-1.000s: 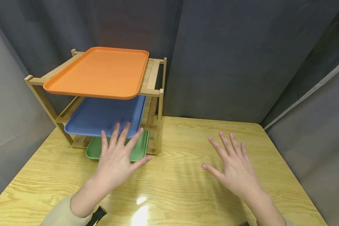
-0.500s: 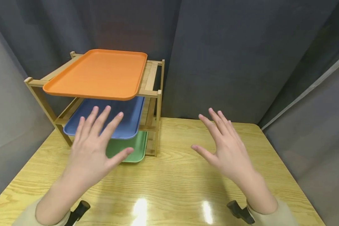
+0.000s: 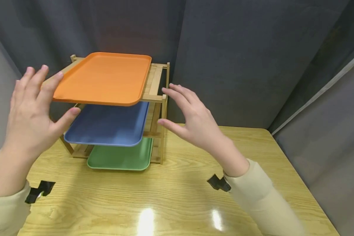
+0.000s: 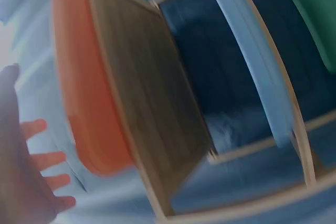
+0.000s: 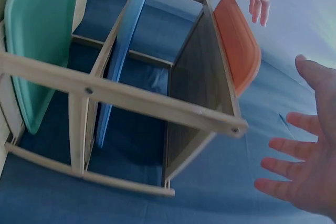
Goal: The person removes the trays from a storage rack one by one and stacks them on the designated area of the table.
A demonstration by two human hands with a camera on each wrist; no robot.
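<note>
1. The left hand [image 3: 29,111] was raised with its fingers straight and spread, gripping nothing; it hung at the left short end of the flat orange plastic tray [image 3: 101,78], fingertips just beside the rim. Whether they touched it could not be told.
2. The right hand [image 3: 194,121] was likewise spread wide and held nothing, with its fingers [image 3: 177,91] close to the front right post of the three-tier bamboo rack [image 3: 164,127], just off the tray's right side.
3. Between the two hands, the orange tray lay flat on the rack's top tier, overhanging the front rail.
4. Below the hands, a blue plastic tray [image 3: 106,126] sat on the middle tier and a green plastic tray [image 3: 121,157] on the lowest tier, both jutting forward from the rack.
5. The rack stood on a light wooden table [image 3: 177,203], beneath and ahead of the cream sleeves [image 3: 262,200].
6. The right wrist view showed the rack [image 5: 157,108] side-on with the open palm [image 5: 304,177] apart from it; the left wrist view was blurred, with the orange tray [image 4: 89,108] near the fingers [image 4: 47,161].
</note>
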